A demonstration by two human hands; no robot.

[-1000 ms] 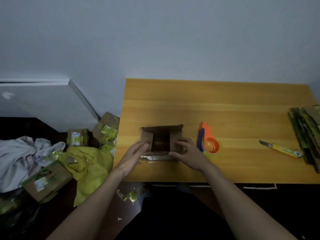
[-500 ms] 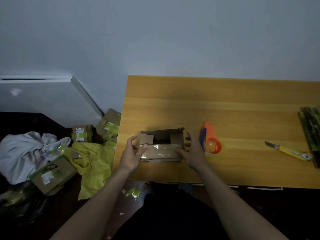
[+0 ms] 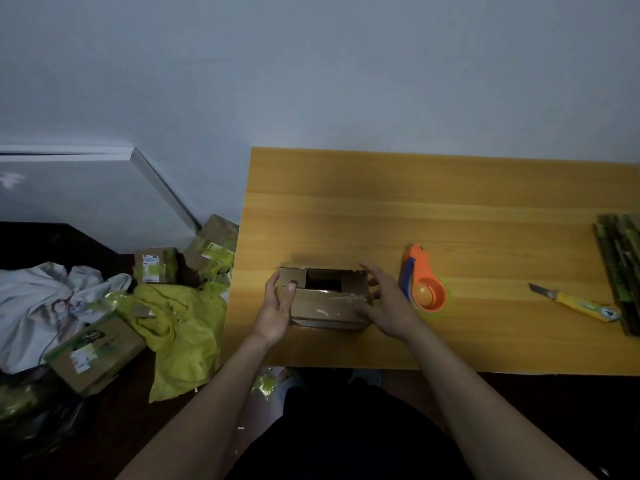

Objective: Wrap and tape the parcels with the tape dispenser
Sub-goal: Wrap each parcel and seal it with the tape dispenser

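A: We're at the folding step. The left hand (image 3: pixel 277 308) is curled round the left end of the cardboard box (image 3: pixel 327 304), thumb pressing on a small end flap, fingers wrapped over the far corner.

B: And the right hand (image 3: pixel 384 303)? We see it spread flat against the box's right end, fingers mostly straight, pressing and not gripping.

A: Agreed. The near flap is already down, shiny with old tape, but a dark gap shows between the two end flaps, so the box is not closed yet.

B: So by our reckoning the far flap has to come down next, and then the right hand has to reach for the tape dispenser (image 3: pixel 424 287), which lies just to its right on the surface (image 3: pixel 450 209), untouched.

A: One hand ought to keep the flaps pinned while the other runs the tape, or they may spring back.

B: Let's count. One box in hand, one orange dispenser, one yellow utility knife (image 3: pixel 575 301) well right of the right hand.

A: Beyond that, one stack of flattened cartons (image 3: pixel 621 268) at the surface's edge.

B: On the floor left of the left hand we count three taped parcels (image 3: pixel 156 265) for certain. More may be hidden in the clutter.
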